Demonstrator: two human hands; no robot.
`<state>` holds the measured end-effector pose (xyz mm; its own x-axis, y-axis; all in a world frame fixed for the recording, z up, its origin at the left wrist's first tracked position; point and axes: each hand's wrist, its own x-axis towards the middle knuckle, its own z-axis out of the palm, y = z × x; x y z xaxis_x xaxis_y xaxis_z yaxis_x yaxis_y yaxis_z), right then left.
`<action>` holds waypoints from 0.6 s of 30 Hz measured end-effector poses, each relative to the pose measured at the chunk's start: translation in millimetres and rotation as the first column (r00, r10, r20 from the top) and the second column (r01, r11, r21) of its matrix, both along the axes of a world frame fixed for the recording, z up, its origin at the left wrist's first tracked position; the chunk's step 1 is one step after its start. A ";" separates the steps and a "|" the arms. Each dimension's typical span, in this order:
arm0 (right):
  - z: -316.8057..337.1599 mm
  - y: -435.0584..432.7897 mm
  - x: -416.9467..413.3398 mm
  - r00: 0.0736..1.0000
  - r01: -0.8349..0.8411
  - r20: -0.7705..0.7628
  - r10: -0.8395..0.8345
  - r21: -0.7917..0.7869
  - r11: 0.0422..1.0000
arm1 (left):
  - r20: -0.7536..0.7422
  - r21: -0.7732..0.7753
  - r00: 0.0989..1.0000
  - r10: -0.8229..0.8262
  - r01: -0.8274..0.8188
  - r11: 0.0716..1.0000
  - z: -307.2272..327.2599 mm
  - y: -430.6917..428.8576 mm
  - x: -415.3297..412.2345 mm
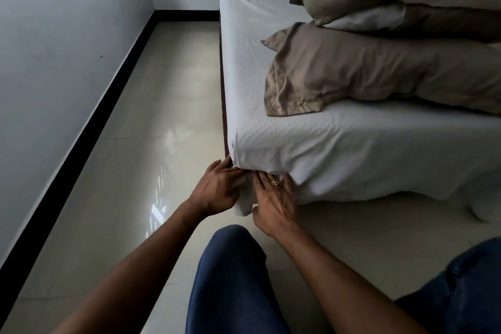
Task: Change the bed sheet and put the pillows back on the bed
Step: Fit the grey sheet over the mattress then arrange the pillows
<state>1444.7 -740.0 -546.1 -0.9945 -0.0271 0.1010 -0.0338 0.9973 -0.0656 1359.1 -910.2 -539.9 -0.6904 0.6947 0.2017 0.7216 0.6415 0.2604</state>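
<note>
Knees [230, 266] rest on the floor [130, 149] so left hand [217, 187] and right hand [273, 198], each grip spread flat, can press a fold of the sheet [311, 149] under the near corner of the bed [224, 95]; pillows [379, 70] lie heaped on top.

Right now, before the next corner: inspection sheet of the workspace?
Surface: bed under a white sheet, wrinkled at near corner.
Job's things: fold of sheet hangs at that corner; tan pillows piled on the bed.
Clutter: white bundle on floor at right, unidentifiable.
Grippers: left hand against the hanging fold, grip unclear; right hand, fingers straight, pushing sheet under the bed.
Cables: nothing seen.
Surroundings: glossy tiled floor, white wall, black skirting.
</note>
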 end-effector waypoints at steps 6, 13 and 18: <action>14.7 -16.7 -12.4 0.990 0.082 0.123 -0.076 -0.044 0.996 | 0.049 0.090 0.998 -0.031 0.027 0.996 -24.2 -17.0 45.5; 10.0 3.3 12.8 0.999 -0.020 -0.040 0.014 -0.137 0.990 | -0.044 -0.162 0.997 0.064 -0.071 0.984 -26.8 47.9 13.7; -1.0 20.6 11.0 0.994 0.060 -0.084 -0.067 -0.079 0.995 | -0.021 -0.111 0.996 0.085 -0.087 0.990 -17.3 49.0 14.8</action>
